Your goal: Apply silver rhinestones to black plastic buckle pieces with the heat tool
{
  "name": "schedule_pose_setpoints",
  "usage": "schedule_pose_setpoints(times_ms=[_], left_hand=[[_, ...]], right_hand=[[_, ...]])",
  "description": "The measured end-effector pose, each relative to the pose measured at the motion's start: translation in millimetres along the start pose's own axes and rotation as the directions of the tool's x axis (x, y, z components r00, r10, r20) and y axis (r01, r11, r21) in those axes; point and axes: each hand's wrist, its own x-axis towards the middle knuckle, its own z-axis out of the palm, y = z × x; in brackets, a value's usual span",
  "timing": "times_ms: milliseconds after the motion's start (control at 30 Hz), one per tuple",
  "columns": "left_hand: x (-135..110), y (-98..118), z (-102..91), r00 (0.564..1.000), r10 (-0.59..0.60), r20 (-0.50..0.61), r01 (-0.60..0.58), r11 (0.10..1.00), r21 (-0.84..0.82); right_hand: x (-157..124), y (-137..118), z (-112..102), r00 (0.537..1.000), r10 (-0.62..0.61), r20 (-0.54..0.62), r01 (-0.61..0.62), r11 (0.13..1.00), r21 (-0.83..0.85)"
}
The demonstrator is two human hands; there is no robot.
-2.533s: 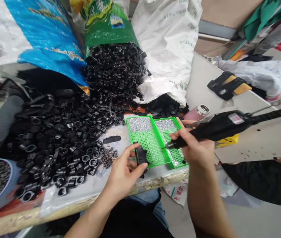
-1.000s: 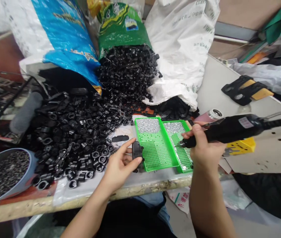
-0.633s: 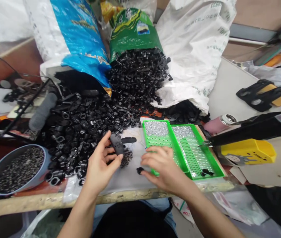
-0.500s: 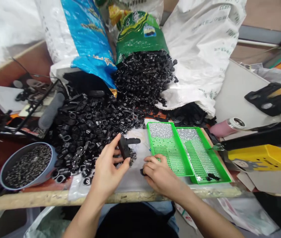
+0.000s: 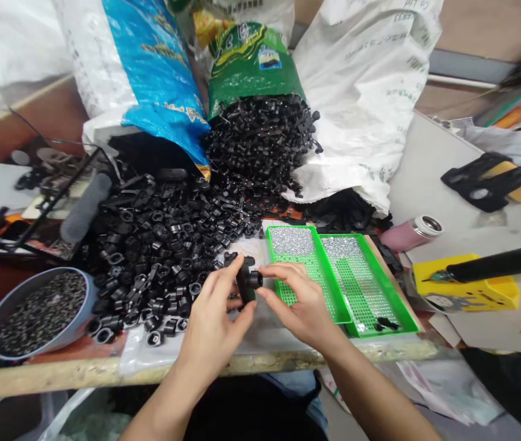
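Observation:
Upright between the thumb and fingers of my left hand (image 5: 209, 318) is a flat black plastic part (image 5: 244, 286). My right hand (image 5: 299, 300) pinches a small round black plastic piece (image 5: 255, 279) between thumb and forefinger. This round piece meets the right face of the flat part; whether it is seated there I cannot tell. Both hands are above the pale work sheet (image 5: 260, 334). Left of them spreads a heap of black plastic parts (image 5: 159, 226), with rings and knobs among them.
Two green trays (image 5: 345, 315) with small silvery pieces stand to the right. A bowl (image 5: 88, 306) of small dark pieces is at the left. Behind are a blue-and-white sack (image 5: 150, 67), a green sack (image 5: 255, 76) and a white sack (image 5: 356, 92). A pink flask (image 5: 402, 236) lies farther right.
My right hand has risen from the sheet to the flat part, bringing the round black piece against it. My left hand still holds the flat part. The view has shifted slightly.

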Motion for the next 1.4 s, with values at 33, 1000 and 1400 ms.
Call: schedule_pose_setpoints(times_ms=[33, 1000, 1400], left_hand=[[0, 0, 0.7, 1.0, 0.005, -0.001, -0.005, 1.0, 0.003], [29, 10, 133.3, 0.891, -0.142, 0.432, 0.273, 0.927, -0.258], [31, 9, 133.6, 0.806, -0.226, 0.546, 0.418, 0.871, -0.257]], right_hand=[[-1, 1, -2, 1.0, -0.004, 0.011, 0.004, 1.0, 0.0], [-31, 102, -118, 0.571, 0.602, -0.558, -0.362, 0.795, 0.486], [-40, 125, -94, 0.492, 0.571, -0.657, -0.305, 0.82, 0.484]])
